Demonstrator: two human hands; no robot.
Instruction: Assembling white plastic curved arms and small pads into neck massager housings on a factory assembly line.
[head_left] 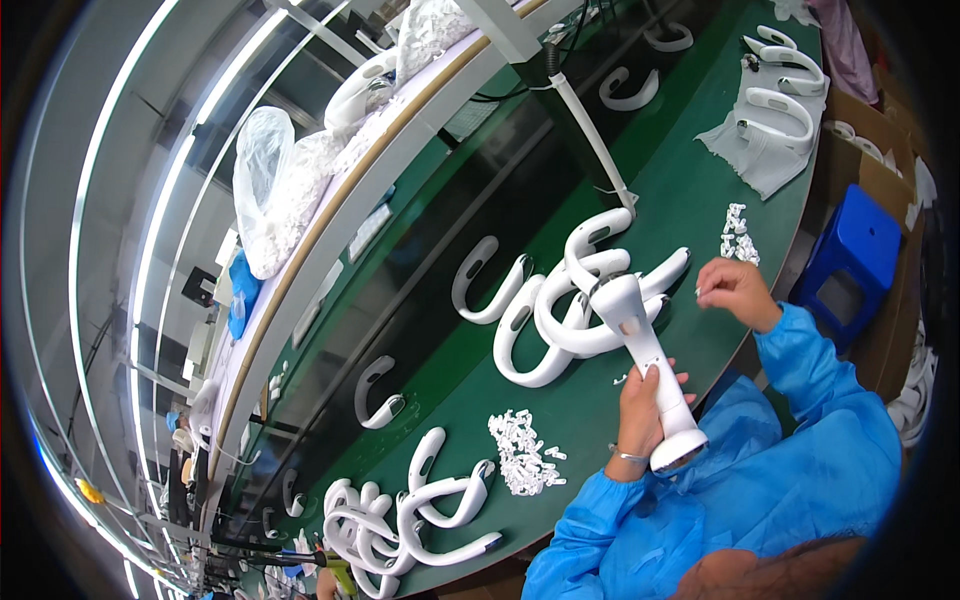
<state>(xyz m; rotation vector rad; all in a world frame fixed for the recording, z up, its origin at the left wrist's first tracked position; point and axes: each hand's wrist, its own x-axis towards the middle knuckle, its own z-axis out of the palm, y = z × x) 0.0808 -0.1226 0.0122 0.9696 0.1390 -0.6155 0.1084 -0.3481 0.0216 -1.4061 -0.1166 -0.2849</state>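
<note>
Left hand (pixel 643 405) wrapped around white device (pixel 648 352): smooth, slim-middled, flared both ends, dark lower tip, just right of band heap (pixel 590 345). Right hand (pixel 737 288) pinching tiny white piece (pixel 699 291), farther right of heap.

A thin bracelet (pixel 628 457) sits beside the wrinkled, bright-blue left sleeve (pixel 590 515).

1. Cool, bright light fills the scene; long strip lights (pixel 178 160) glare at the left.
2. The white device (pixel 640 345) looks almost washed out along its pale surface.
3. The dark belt (pixel 420 275) sits dimmer than the green tabletop (pixel 590 430).
4. Fisheye distortion bows the shelf edge (pixel 345 180); black rounds the corners.
5. Lower-left clutter looks soft.
</note>
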